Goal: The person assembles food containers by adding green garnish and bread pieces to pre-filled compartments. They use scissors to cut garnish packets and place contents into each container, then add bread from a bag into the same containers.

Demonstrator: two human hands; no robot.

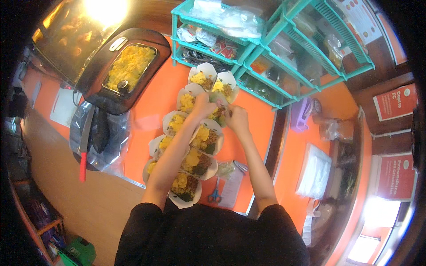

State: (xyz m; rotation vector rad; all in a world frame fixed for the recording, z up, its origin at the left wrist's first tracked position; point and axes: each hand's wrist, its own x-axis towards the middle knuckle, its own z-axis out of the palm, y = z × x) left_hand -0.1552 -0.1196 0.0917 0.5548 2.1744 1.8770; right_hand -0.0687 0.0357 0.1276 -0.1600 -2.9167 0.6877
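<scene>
My left hand [205, 105] and my right hand [237, 119] meet over one white food carton [217, 114] in the far part of two rows. Their fingers are bent and pinched together. Something small, pale and greenish shows between them, too blurred to name. The open cartons hold yellow food, brown crumbly topping and dark greens. Next to my left hand is another filled carton [186, 102]; a further one [225, 86] stands just beyond the hands. My left forearm covers part of the left row, which runs toward me to the nearest carton [185, 188].
On the orange table, a black-rimmed warmer with yellow food [131, 68] stands left. A red-handled knife [84, 146] lies on plastic sheeting [115, 146]. Blue scissors [214, 196] and a small clear bag [225, 170] lie right of the cartons. Teal racks [277, 66] border the back.
</scene>
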